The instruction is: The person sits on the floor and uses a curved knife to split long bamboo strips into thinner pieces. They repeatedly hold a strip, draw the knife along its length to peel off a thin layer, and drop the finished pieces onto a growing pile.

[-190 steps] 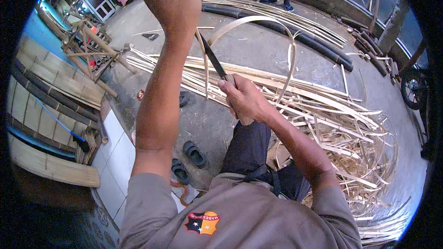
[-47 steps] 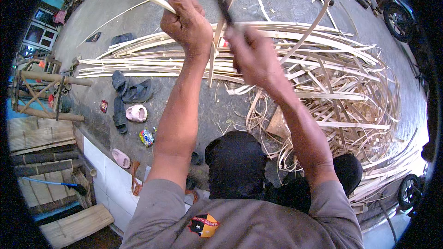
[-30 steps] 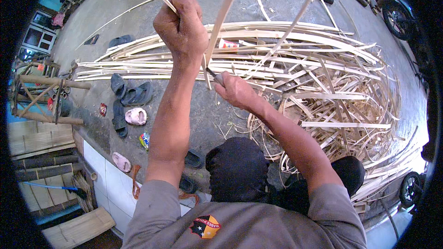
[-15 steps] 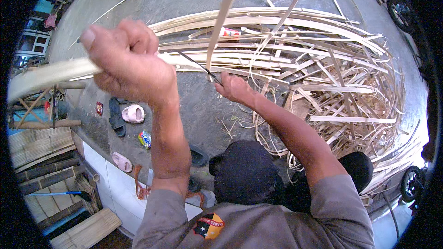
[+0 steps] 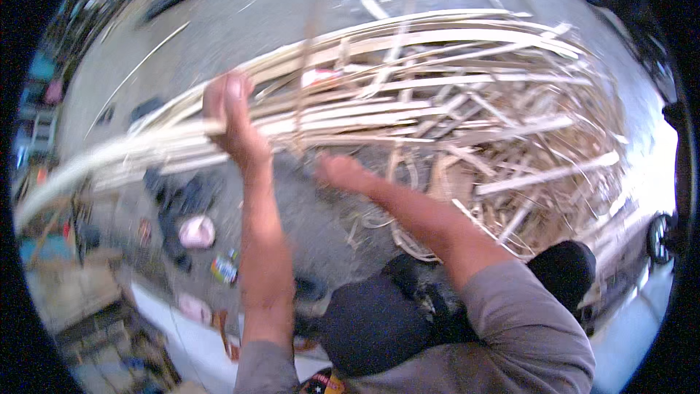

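My left hand (image 5: 235, 117) is raised at the left centre, closed round a pale bamboo strip (image 5: 109, 153) that bends away to the lower left. My right hand (image 5: 341, 173) is lower and nearer the middle, above the dark floor, its fingers curled. Motion smears that hand, and the thin dark knife in it can hardly be made out. Beyond both hands lies a long bundle of split bamboo strips (image 5: 394, 111). Two upright strips, blurred, rise between the hands and the far edge.
A tangled heap of bamboo strips and shavings (image 5: 525, 153) spreads at the right. Pink slippers (image 5: 197, 232) and a small colourful packet (image 5: 224, 270) lie left of my left forearm. A red and white packet (image 5: 319, 76) sits among the strips. Wheels (image 5: 660, 238) stand along the right edge.
My left hand has moved right and slightly down with the strip, its knuckles turned. My right hand has shifted left and down. The view has turned and become blurred.
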`<state>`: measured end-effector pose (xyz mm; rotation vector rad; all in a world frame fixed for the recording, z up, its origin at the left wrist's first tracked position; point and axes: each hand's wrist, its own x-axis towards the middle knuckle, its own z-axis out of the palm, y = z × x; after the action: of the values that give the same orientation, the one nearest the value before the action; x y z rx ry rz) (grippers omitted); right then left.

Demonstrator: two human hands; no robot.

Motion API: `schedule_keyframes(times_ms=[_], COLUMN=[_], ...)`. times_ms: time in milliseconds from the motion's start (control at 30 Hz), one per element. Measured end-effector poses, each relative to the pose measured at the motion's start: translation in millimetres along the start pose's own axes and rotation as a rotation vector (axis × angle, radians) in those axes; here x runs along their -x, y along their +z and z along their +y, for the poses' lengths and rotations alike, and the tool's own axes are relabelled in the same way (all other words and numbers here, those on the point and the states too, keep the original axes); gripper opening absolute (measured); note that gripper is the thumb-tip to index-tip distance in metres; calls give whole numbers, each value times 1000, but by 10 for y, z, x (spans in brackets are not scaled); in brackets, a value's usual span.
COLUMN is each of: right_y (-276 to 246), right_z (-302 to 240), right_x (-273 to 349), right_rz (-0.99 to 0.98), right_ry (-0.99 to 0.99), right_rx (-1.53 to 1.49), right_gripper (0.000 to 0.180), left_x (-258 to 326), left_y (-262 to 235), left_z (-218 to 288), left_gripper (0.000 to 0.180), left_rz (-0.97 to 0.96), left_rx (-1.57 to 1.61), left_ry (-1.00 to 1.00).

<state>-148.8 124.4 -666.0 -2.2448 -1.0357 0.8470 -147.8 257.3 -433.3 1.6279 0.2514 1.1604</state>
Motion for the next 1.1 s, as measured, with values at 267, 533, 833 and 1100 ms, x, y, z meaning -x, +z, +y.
schedule_keyframes(times_ms=[267,533,833,1100], right_y=[-73,-336,83,-630], right_z=[51,75,-26,45], right_x=[77,-46,654,2020], right_rz=[28,75,854,1227], right_ry=[-37,-208,-305,549], right_rx=[76,386,-476,-1339], right_gripper=[46,35,55,41], left_x=[422,594,1293,1385], left_y=[-38,510,1241,1700], left_z=[-962,-732,268,793], left_gripper=[40,41,22,79], left_rz=[-547,-581,-728,-987], left_rx=[123,-311,-266,-229], left_ry=[-218,-131,240,467])
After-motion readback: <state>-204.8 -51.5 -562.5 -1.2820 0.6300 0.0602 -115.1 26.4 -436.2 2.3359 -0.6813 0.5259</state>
